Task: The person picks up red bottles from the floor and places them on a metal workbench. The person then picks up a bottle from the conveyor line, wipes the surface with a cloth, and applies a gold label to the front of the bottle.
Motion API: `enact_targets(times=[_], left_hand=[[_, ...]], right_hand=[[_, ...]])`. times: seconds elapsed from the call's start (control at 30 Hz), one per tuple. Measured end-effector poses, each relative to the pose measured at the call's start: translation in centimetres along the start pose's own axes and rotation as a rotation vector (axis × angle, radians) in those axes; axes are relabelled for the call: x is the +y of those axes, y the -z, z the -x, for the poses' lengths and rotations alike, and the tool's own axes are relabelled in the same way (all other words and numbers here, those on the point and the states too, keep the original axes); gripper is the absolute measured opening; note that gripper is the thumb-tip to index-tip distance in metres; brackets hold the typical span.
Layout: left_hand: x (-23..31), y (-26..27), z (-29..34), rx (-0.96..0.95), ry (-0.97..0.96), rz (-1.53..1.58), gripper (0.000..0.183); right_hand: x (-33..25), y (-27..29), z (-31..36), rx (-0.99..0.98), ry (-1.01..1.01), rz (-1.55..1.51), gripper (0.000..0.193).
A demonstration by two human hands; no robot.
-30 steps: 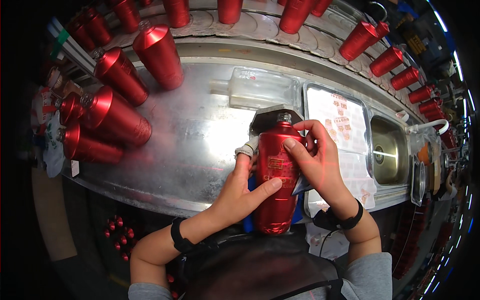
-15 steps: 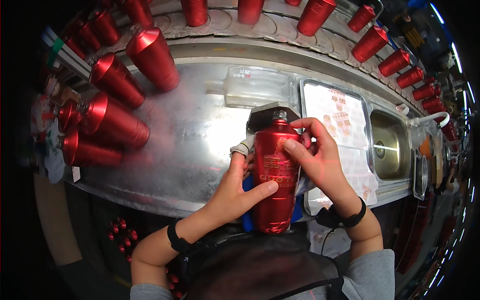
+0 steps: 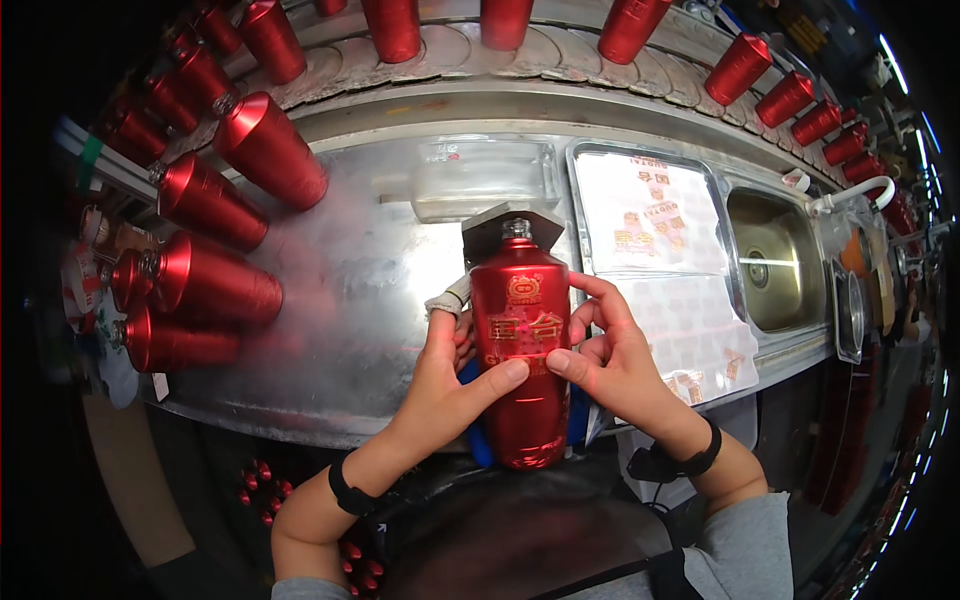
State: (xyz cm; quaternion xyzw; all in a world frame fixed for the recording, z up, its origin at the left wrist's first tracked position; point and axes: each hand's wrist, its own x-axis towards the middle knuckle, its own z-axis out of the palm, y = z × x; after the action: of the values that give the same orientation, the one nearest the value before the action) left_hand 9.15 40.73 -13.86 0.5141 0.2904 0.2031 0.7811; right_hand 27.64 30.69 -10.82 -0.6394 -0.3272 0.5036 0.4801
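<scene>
Fingers (image 3: 500,379) hold the red bottle (image 3: 521,405), neck (image 3: 516,230) and long axis pointing away.

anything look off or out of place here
The held bottle looks intact. One finger of the left hand wears a pale wrap, odd beside the bare thumb, and the lower sheet seems to overhang the tray.

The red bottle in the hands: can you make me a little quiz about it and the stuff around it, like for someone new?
1. True or false: the left hand and right hand both touch the same red bottle.

2. What stands on the metal belt?
A) cups
B) more red bottles
C) plates

3. What is just right of the white sheets?

Key: 1. True. 2. B. 3. The sink.
</scene>
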Motion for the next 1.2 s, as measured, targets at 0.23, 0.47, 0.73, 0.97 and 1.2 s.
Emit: enact_targets(times=[0.23,0.47,0.73,0.97,1.2], left_hand=[[0.5,0.1,0.1,-0.001,0.030,-0.007,0.095],[0.6,0.3,0.0,-0.027,0.033,0.051,0.084],[0.6,0.1,0.0,-0.023,0.025,0.058,0.085],[0.0,-0.3,0.0,-0.009,0.000,0.020,0.090],[-0.2,0.8,0.3,-0.020,0.008,0.098,0.080]], right_hand=[[-0.5,0.2,-0.2,-0.062,0.004,0.049,0.083],[1.1,1.3,-0.5,-0.100,0.062,-0.004,0.063],[1.5,1.0,-0.2,-0.078,0.054,-0.069,0.071],[1.2,0.7,0.1,-0.043,0.039,-0.009,0.083],[0.4,0.5,0.1,-0.079,0.005,-0.046,0.080]])
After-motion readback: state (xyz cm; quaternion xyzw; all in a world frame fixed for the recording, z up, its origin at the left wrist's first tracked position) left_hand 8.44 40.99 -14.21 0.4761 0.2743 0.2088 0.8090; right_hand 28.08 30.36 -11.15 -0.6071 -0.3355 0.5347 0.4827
